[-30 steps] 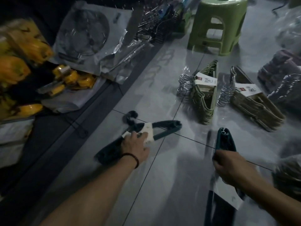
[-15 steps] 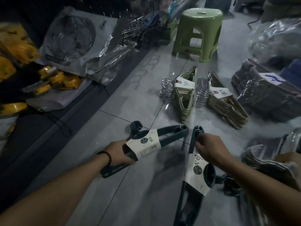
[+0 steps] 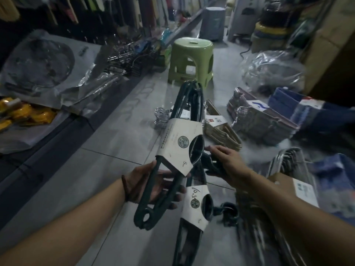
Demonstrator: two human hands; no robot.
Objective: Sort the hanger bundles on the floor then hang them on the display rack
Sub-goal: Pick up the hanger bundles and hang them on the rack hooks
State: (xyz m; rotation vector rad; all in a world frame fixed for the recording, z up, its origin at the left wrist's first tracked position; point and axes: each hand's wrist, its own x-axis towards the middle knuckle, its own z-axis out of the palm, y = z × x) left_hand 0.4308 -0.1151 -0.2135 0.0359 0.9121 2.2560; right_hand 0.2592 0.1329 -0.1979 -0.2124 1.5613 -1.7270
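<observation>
1. My left hand (image 3: pixel 153 185) is wrapped round the near arm of the dark green hanger bundle (image 3: pixel 182 143). The bundle is lifted off the floor (image 3: pixel 107 169) mid-scene, and its far tip points toward the green stool (image 3: pixel 191 62).
2. My right hand (image 3: pixel 226 164) has its fingers curled over that bundle's dark hooks, just right of the paper sleeve. I'd hold with both hands so the hangers sit square in the sleeve.
3. A second dark green bundle (image 3: pixel 194 210) lies on the floor beneath it and nearer to me. I judge the sorting move is to lay the held bundle flat beside this one, hooks facing the same way.
4. I'd lower it level and keep it near of the beige bundles (image 3: pixel 221 133), so the hooks don't snag.
5. I cannot pick out the display rack from here.
</observation>
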